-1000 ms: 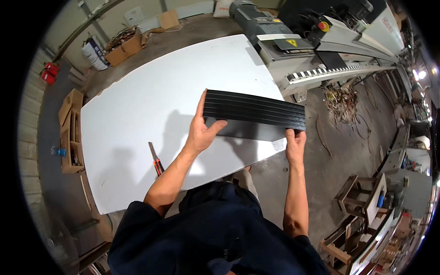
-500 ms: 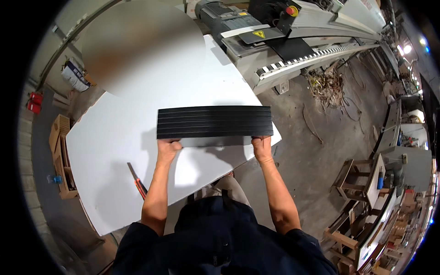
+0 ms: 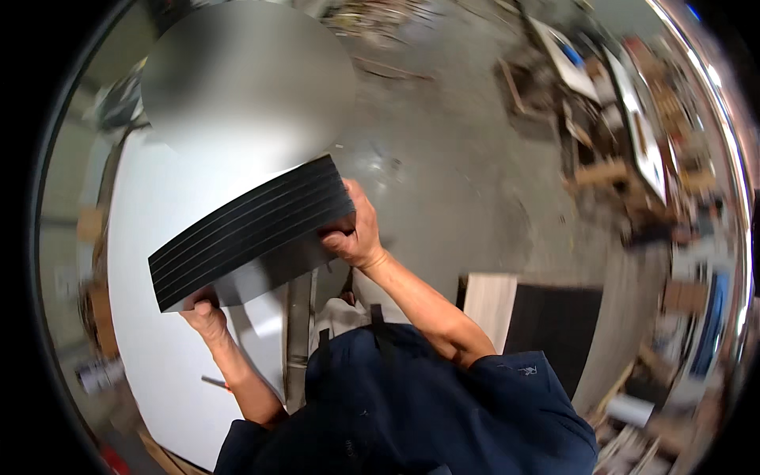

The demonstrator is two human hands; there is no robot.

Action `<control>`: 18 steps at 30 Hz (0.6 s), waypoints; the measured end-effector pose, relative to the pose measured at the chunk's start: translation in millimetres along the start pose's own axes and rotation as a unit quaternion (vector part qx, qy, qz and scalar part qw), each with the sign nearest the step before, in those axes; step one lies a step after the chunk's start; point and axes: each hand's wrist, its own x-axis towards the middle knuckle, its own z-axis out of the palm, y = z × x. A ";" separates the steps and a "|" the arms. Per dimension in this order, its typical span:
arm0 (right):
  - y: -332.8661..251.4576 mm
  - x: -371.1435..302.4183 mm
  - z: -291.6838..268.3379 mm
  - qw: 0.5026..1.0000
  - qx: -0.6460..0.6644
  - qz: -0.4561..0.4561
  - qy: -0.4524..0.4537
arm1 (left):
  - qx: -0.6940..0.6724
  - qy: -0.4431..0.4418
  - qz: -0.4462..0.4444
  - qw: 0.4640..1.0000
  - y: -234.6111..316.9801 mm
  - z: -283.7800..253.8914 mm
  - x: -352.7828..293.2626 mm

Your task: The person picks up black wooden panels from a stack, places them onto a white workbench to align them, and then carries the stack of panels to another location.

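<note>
At centre-left, I see the left grip [image 3: 205,318] and right grip [image 3: 362,234] clasping opposite ends of the black panel stack [image 3: 252,231]. Uneven pressure could let layers slide.

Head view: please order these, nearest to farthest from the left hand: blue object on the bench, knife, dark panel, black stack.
1. Black stack: held by the left hand.
2. Knife: on the white table, lower left.
3. Dark panel: lower right.
4. Blue object: far upper right, on the bench.
</note>
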 end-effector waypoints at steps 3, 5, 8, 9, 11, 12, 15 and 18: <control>-29.2 -97.1 -56.4 0.980 -0.004 0.099 0.172 | -0.029 -0.224 -0.127 0.966 2.1 16.8 -28.0; -48.9 -170.1 -86.6 0.948 -0.042 0.134 0.287 | -0.021 -0.333 -0.182 0.925 12.0 50.9 -58.1; -87.8 -270.3 -110.9 0.878 -0.109 0.166 0.436 | -0.039 -0.452 -0.214 0.865 49.6 103.9 -129.5; -96.0 -307.7 -116.7 0.850 -0.112 0.199 0.475 | -0.043 -0.515 -0.234 0.824 45.1 111.2 -151.5; -105.5 -377.8 -124.9 0.804 -0.087 0.256 0.530 | -0.025 -0.595 -0.226 0.771 50.5 129.3 -201.4; -111.4 -412.6 -127.2 0.783 -0.082 0.282 0.549 | -0.018 -0.629 -0.234 0.741 55.3 136.2 -230.8; -116.9 -512.1 -129.8 0.695 -0.134 0.350 0.613 | 0.005 -0.700 -0.265 0.664 63.8 152.5 -319.3; -137.8 -585.8 -140.8 0.630 -0.138 0.407 0.647 | 0.073 -0.744 -0.234 0.621 69.2 155.3 -404.8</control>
